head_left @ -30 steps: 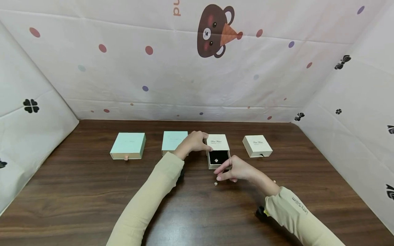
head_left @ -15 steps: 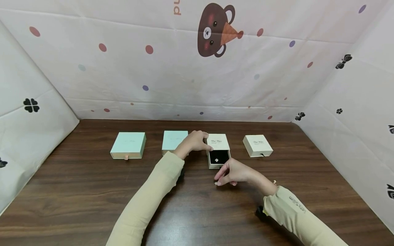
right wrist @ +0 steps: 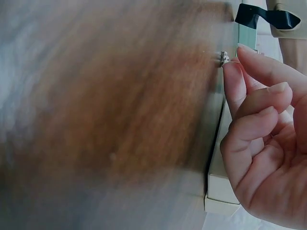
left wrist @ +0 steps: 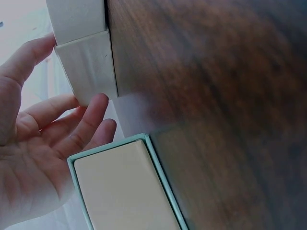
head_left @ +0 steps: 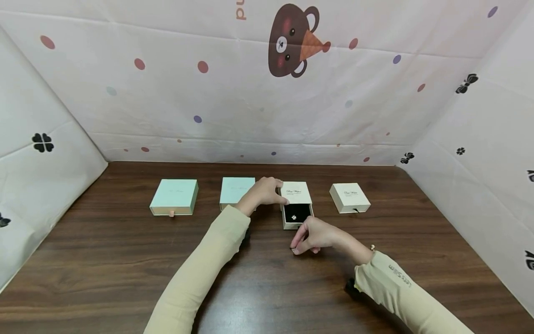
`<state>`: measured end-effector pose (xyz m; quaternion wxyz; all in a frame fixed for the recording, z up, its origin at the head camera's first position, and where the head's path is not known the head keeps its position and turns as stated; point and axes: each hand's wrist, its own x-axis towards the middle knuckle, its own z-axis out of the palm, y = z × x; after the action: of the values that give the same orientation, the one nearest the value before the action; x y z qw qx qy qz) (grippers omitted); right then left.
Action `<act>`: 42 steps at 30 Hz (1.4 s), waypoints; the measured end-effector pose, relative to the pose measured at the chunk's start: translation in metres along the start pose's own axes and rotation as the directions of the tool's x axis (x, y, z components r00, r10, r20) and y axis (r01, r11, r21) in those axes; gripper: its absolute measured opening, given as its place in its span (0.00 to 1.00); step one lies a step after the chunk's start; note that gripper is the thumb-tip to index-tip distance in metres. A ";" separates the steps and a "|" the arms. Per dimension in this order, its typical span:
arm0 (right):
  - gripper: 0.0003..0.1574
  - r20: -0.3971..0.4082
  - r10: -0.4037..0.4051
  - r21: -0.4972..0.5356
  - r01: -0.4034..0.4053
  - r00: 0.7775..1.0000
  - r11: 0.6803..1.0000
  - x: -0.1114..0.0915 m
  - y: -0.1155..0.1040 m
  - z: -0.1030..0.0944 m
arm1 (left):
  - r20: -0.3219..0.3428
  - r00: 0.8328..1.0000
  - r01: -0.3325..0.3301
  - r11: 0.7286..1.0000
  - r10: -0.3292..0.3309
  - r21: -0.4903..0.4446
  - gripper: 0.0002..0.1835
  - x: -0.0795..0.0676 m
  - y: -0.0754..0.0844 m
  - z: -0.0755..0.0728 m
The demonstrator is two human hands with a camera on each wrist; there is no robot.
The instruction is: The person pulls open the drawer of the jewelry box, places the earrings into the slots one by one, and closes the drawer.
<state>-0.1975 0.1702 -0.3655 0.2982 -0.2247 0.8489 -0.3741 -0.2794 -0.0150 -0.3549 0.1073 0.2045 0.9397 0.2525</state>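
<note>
My left hand holds the sleeve of a small white drawer-style jewelry box, thumb and fingers on its sides. The drawer is pulled out toward me, and a small flower-shaped stud earring lies on its black lining. Just in front of the drawer, my right hand pinches a second stud earring between thumb and index finger at the tabletop. In the right wrist view its thin post points toward the fingertips, while the other fingers are curled.
To the left stand two mint-green boxes, one at the far left and one partly behind my left wrist. Another white box, closed, sits at the right. The brown wooden table meets a printed cloth backdrop at its back edge.
My right fingers have come down onto the earring on the table and closed on it. My left hand and the open box have stayed in place.
</note>
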 end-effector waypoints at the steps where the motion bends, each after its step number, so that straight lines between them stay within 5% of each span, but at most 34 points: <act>1: 0.04 0.003 -0.002 -0.007 0.002 1.000 1.000 0.000 0.000 0.000 | -0.001 1.000 0.000 1.000 0.000 -0.002 0.34 0.000 0.000 0.000; 14: 0.03 -0.015 -0.034 -0.028 0.034 0.999 0.999 -0.001 0.001 0.000 | -0.008 1.000 -0.002 1.000 0.002 -0.026 0.34 0.000 -0.001 0.001; 22: 0.04 0.038 -0.069 0.128 0.064 0.997 0.990 -0.004 0.005 -0.004 | -0.002 1.000 -0.004 0.999 0.004 -0.033 0.34 -0.001 0.000 0.000; 42: 0.13 -0.072 -0.138 0.152 0.148 0.988 0.977 -0.005 0.006 -0.015 | -0.025 1.000 0.000 1.000 -0.001 -0.029 0.33 0.001 -0.001 0.001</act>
<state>-0.2054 0.1843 -0.3605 0.2613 -0.2496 0.8070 -0.4670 -0.2801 -0.0147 -0.3561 0.0983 0.1996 0.9372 0.2685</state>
